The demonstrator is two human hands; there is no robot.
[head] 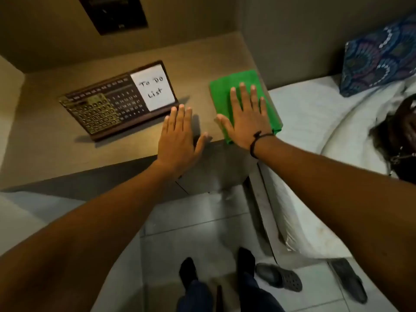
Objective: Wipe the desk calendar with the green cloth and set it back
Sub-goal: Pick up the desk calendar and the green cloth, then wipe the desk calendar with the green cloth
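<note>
- Two hands flat, fingers spread, gripping nothing: left hand [177, 136] on bench [45, 154], beside desk calendar [119, 100].
- Right hand [245, 118] pressing green cloth [225, 91] (likely ready for pickup).

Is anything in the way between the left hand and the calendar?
Nothing visible. The left hand lies flat and open on the desk, its fingertips almost at the calendar, with only bare desk between. The right hand rests flat on the cloth, off to the side.
</note>
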